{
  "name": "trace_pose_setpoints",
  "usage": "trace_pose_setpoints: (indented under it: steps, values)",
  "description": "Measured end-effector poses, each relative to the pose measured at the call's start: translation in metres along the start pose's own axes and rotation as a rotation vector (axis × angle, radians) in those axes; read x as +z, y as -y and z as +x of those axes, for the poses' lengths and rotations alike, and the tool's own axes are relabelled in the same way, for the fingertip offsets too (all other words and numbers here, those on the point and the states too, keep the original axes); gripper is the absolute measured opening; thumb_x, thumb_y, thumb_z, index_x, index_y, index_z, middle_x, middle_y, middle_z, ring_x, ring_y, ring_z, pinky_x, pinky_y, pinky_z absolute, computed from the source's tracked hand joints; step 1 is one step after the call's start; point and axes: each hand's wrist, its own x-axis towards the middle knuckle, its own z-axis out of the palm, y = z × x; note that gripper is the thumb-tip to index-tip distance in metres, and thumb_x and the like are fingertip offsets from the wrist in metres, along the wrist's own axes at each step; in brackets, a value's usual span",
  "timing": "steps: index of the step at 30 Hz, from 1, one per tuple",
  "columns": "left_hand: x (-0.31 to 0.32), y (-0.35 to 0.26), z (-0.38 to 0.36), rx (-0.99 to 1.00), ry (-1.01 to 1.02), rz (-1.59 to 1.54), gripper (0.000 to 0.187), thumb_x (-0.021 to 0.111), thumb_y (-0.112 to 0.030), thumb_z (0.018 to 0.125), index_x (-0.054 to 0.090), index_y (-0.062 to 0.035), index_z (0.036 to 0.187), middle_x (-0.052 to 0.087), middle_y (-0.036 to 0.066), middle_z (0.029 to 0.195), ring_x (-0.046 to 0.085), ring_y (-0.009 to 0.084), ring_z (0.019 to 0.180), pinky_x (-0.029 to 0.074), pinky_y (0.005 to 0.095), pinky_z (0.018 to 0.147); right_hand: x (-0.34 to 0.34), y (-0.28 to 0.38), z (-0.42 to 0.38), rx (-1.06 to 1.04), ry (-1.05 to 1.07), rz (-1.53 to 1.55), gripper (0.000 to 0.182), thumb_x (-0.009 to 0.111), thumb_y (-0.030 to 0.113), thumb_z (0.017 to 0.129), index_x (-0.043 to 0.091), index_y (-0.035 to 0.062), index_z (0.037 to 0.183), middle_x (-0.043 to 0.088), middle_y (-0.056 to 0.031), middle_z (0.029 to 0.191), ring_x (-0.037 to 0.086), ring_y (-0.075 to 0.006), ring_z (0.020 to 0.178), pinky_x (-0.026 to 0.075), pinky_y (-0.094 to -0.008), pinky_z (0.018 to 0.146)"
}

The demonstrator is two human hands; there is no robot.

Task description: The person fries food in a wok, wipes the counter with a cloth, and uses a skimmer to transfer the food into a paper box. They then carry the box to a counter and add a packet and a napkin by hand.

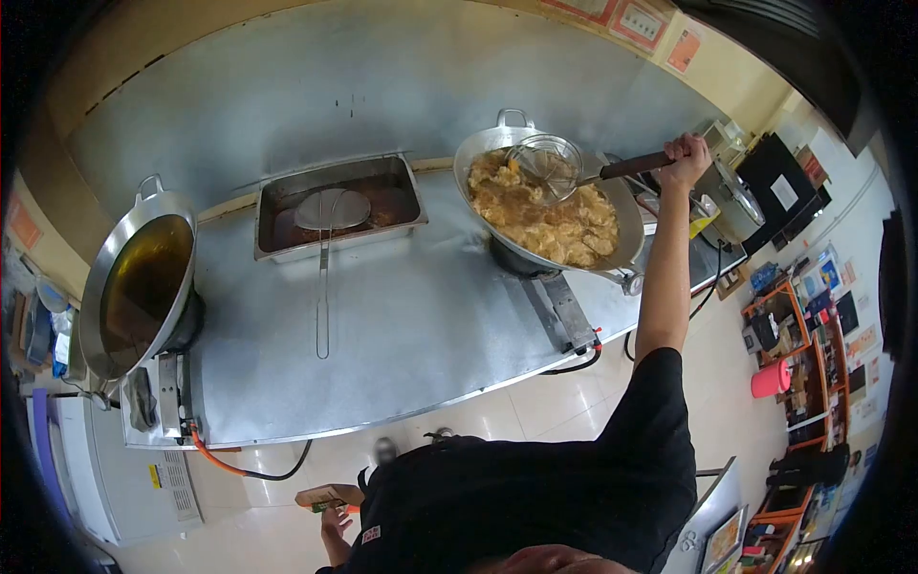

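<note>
My right hand [685,161] is wrapped around the dark wooden handle of a wire skimmer [550,170], arm stretched out over the counter. The skimmer's round mesh basket is over the back of a large metal wok [628,225]. Golden-brown battered pieces [555,225] crowd the bubbling oil in that wok. Low beside my body, my left hand [335,522] hangs away from the counter with its fingers apart. Next to those fingers is a small brown object [323,496] with a green patch, its kind unclear.
A second wok [143,287] of yellowish oil stands on the left. Between the woks sits a rectangular metal pan [277,251], with a flat mesh skimmer [323,277] across it. A lidded pot [736,206] is at the right. Hoses hang from the steel counter's [411,354] front edge.
</note>
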Motion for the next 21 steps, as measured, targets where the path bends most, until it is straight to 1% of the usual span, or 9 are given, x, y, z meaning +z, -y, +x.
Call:
trace_pose_setpoints:
  steps: [4, 5, 8, 10, 12, 14, 18, 20, 21]
  values:
    - [0.006, -0.026, 0.001, -0.086, -0.118, -0.165, 0.046, 0.045, -0.038, 0.088, 0.045, -0.0161, 0.128, 0.043, 0.01, 0.133, 0.049, 0.0289, 0.112, 0.048, 0.0465, 0.081, 0.018, -0.002, -0.016, -0.098, 0.064, -0.101, 0.014, 0.053, 0.0, 0.078, 0.048, 0.0058, 0.066, 0.041, 0.0001, 0.057, 0.035, -0.0087, 0.043, 0.028, -0.0243, 0.041]
    - [0.012, -0.04, -0.006, -0.154, -0.172, -0.269, 0.046, 0.045, -0.038, 0.088, 0.045, -0.016, 0.128, 0.043, 0.01, 0.133, 0.049, 0.0289, 0.111, 0.048, 0.0465, 0.081, 0.024, -0.008, -0.021, -0.072, 0.094, -0.13, 0.014, 0.054, 0.0, 0.078, 0.048, 0.0051, 0.066, 0.042, -0.0001, 0.057, 0.035, -0.0086, 0.043, 0.027, -0.0242, 0.041]
    - [0.013, -0.044, -0.001, -0.227, -0.197, -0.257, 0.045, 0.044, -0.039, 0.089, 0.045, -0.016, 0.128, 0.044, 0.009, 0.133, 0.049, 0.0288, 0.111, 0.048, 0.0462, 0.081, 0.037, -0.026, -0.035, -0.008, 0.175, -0.196, 0.016, 0.054, 0.001, 0.078, 0.047, 0.0048, 0.065, 0.041, 0.0001, 0.055, 0.035, -0.0087, 0.043, 0.026, -0.0241, 0.041]
    - [0.015, -0.043, -0.002, -0.177, -0.211, -0.28, 0.046, 0.045, -0.04, 0.088, 0.046, -0.0161, 0.127, 0.045, 0.008, 0.131, 0.05, 0.0283, 0.109, 0.048, 0.0462, 0.081, 0.045, -0.025, -0.034, 0.006, 0.229, -0.204, 0.018, 0.054, 0.001, 0.078, 0.044, 0.0072, 0.064, 0.038, 0.0012, 0.053, 0.032, -0.0092, 0.041, 0.025, -0.0243, 0.041]
    - [0.018, -0.041, -0.005, -0.129, -0.225, -0.308, 0.047, 0.045, -0.042, 0.087, 0.046, -0.0161, 0.127, 0.046, 0.008, 0.13, 0.05, 0.0277, 0.108, 0.047, 0.0463, 0.082, 0.046, -0.015, -0.03, 0.008, 0.145, -0.158, 0.019, 0.053, 0.002, 0.079, 0.044, 0.0083, 0.064, 0.035, 0.0017, 0.052, 0.032, -0.0091, 0.041, 0.025, -0.0248, 0.041]
    - [0.018, -0.043, -0.009, -0.131, -0.188, -0.257, 0.047, 0.045, -0.043, 0.087, 0.046, -0.0167, 0.126, 0.047, 0.007, 0.127, 0.049, 0.0277, 0.108, 0.047, 0.0464, 0.082, 0.032, -0.008, -0.017, -0.024, 0.063, -0.114, 0.019, 0.053, 0.002, 0.079, 0.043, 0.0087, 0.063, 0.035, 0.0016, 0.052, 0.032, -0.0092, 0.041, 0.025, -0.0251, 0.041]
    - [0.016, -0.029, -0.011, -0.109, -0.11, -0.254, 0.047, 0.045, -0.043, 0.087, 0.046, -0.0183, 0.127, 0.046, 0.006, 0.127, 0.048, 0.0281, 0.11, 0.046, 0.047, 0.084, 0.026, 0.016, -0.014, -0.095, 0.171, -0.024, 0.02, 0.052, 0.002, 0.078, 0.041, 0.0099, 0.063, 0.034, 0.0013, 0.052, 0.031, -0.0092, 0.041, 0.027, -0.0254, 0.042]
    - [0.008, -0.02, -0.008, -0.083, -0.047, -0.022, 0.047, 0.044, -0.043, 0.087, 0.046, -0.0189, 0.127, 0.044, 0.007, 0.13, 0.047, 0.0283, 0.11, 0.046, 0.0476, 0.085, 0.039, 0.027, -0.021, -0.084, 0.196, -0.026, 0.019, 0.052, 0.002, 0.078, 0.041, 0.0085, 0.064, 0.035, 0.0006, 0.052, 0.032, -0.0097, 0.042, 0.028, -0.0257, 0.042]
    - [0.006, -0.01, -0.001, -0.117, -0.064, -0.033, 0.047, 0.044, -0.042, 0.087, 0.046, -0.0191, 0.128, 0.043, 0.008, 0.132, 0.047, 0.0284, 0.111, 0.046, 0.048, 0.085, 0.046, 0.031, -0.024, -0.102, 0.225, -0.04, 0.018, 0.052, 0.001, 0.077, 0.042, 0.007, 0.064, 0.036, 0.0001, 0.053, 0.032, -0.0099, 0.042, 0.027, -0.0255, 0.042]
